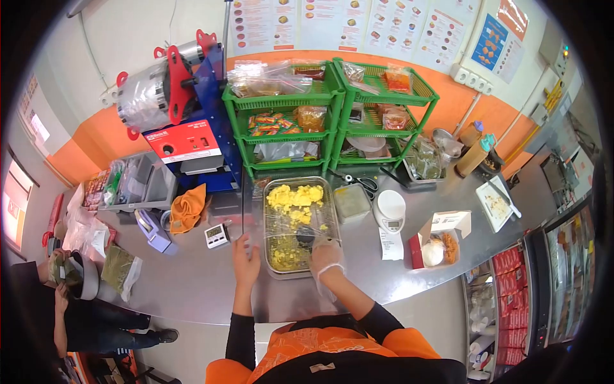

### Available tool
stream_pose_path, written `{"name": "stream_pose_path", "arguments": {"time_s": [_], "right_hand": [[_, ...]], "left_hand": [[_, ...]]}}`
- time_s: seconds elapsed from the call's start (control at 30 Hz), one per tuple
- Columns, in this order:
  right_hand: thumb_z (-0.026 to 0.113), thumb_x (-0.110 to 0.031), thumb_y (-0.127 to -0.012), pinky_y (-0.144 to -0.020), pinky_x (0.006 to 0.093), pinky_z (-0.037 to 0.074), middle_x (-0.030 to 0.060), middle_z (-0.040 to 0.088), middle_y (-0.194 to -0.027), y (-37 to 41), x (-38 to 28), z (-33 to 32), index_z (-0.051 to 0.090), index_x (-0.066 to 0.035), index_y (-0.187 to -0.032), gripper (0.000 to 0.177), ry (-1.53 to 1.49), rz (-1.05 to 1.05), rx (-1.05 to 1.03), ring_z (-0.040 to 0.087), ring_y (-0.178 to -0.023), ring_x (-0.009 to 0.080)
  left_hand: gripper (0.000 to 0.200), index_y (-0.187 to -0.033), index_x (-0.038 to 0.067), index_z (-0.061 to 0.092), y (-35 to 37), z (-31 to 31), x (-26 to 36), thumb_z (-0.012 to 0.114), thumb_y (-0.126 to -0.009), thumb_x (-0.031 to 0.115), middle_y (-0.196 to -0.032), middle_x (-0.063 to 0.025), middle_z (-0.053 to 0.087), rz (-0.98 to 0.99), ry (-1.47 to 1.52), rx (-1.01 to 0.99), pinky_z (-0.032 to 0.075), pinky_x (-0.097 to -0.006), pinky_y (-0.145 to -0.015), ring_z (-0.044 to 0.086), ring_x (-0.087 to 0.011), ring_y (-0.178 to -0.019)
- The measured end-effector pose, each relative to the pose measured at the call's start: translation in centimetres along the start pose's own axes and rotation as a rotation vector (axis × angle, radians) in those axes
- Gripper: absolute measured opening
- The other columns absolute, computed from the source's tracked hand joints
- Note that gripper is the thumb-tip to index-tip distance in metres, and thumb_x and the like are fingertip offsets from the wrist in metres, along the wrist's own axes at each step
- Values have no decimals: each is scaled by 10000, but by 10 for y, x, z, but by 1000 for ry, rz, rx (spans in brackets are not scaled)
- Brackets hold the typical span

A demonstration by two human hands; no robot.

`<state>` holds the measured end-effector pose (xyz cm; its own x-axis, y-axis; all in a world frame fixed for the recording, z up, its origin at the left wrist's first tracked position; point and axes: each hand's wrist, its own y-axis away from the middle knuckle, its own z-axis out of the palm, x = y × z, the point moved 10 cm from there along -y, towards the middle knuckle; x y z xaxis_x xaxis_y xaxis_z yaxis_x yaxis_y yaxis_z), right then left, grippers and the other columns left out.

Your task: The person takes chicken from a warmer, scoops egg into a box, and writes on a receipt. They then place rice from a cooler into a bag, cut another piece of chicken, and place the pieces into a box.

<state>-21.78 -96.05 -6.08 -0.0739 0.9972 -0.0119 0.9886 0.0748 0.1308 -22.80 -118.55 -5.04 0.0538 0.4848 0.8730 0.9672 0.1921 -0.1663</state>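
Note:
A metal tray (332, 185) of yellow scrambled egg (295, 198) lies before me on the steel counter. Most of the egg is heaped at its far end, with crumbs over the near part. My right hand (327, 257), in a clear plastic glove, is closed at the tray's right side around a dark scoop (307, 235); the scoop's head rests among the egg crumbs and its handle is hidden by the hand. Just left of the tray is my left hand (245, 264), bare, fingers apart and pointing away from me, with nothing visible in it.
Right of the tray are a lidded container (352, 203), scissors (366, 184), a white scale (391, 208) and an open box (442, 246) with rice and fried chicken. A timer (217, 236) stands left. Green racks (284, 137) rise behind. Another person holds a pot (89, 276) at far left.

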Motion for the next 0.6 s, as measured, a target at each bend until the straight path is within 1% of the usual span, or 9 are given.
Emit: {"name": "stream_pose_path", "arguments": {"time_s": [0.07,0.1,0.2,0.27,0.3,0.37,0.4,0.5,0.6], "right_hand": [[488,-321,-848,-763,413,487,153,659,-898,-5,0,11,647,-49,-911,322,-80,4,-59,639,-842,312],[496,-319,-843,-758,418,489,155,660,-887,-6,-3,6,651,-48,-894,315,-121,7,-88,639,-846,311],[508,-289,-840,-735,436,498,153,666,-855,3,7,-21,660,-60,-840,275,-316,222,-29,647,-821,306],[524,-258,-827,-705,434,509,155,667,-835,0,9,-12,662,-60,-828,241,-294,252,55,651,-799,313],[532,-242,-821,-690,434,514,156,667,-825,-3,11,-6,663,-59,-822,225,-280,266,97,653,-788,316],[548,-208,-802,-672,424,521,160,665,-823,-20,7,7,664,-58,-820,191,-253,262,58,653,-771,325],[555,-191,-792,-663,420,524,162,664,-822,-30,4,14,664,-57,-819,175,-243,262,42,653,-763,330],[541,-161,-792,-646,408,529,162,665,-828,-52,-24,31,660,-53,-804,161,-213,70,64,657,-773,320],[520,-148,-795,-649,406,525,155,665,-848,-73,-29,20,648,-58,-803,157,-260,145,93,659,-765,305]], "left_hand": [[399,-1217,35,486,-17,22,-20,589,-846,141,-1131,-133,507,12,176,-116,485,-328,-733,565,-229,-908],[406,-1220,35,487,-22,25,-20,593,-844,143,-1132,-140,511,29,140,-142,489,-326,-738,570,-233,-903],[417,-1224,34,495,-31,39,-14,603,-838,148,-1124,-152,525,71,23,-224,498,-323,-749,586,-244,-887],[415,-1219,32,505,-31,45,-7,605,-835,150,-1105,-153,535,75,-69,-295,500,-326,-748,596,-251,-874],[413,-1218,29,508,-32,48,-7,604,-833,146,-1089,-149,539,66,-60,-307,498,-328,-746,598,-253,-862],[411,-1214,24,515,-34,52,-8,600,-828,138,-1056,-139,545,51,-43,-328,496,-332,-741,603,-258,-837],[410,-1213,21,517,-35,53,-6,596,-827,131,-1037,-136,542,85,-65,-335,493,-334,-738,602,-257,-828],[409,-1213,10,518,-32,55,-6,586,-822,110,-982,-128,532,155,-104,-346,486,-337,-730,596,-257,-800],[407,-1209,-3,519,-32,57,-10,581,-819,94,-946,-129,518,163,-96,-336,480,-336,-721,588,-261,-778]]}}
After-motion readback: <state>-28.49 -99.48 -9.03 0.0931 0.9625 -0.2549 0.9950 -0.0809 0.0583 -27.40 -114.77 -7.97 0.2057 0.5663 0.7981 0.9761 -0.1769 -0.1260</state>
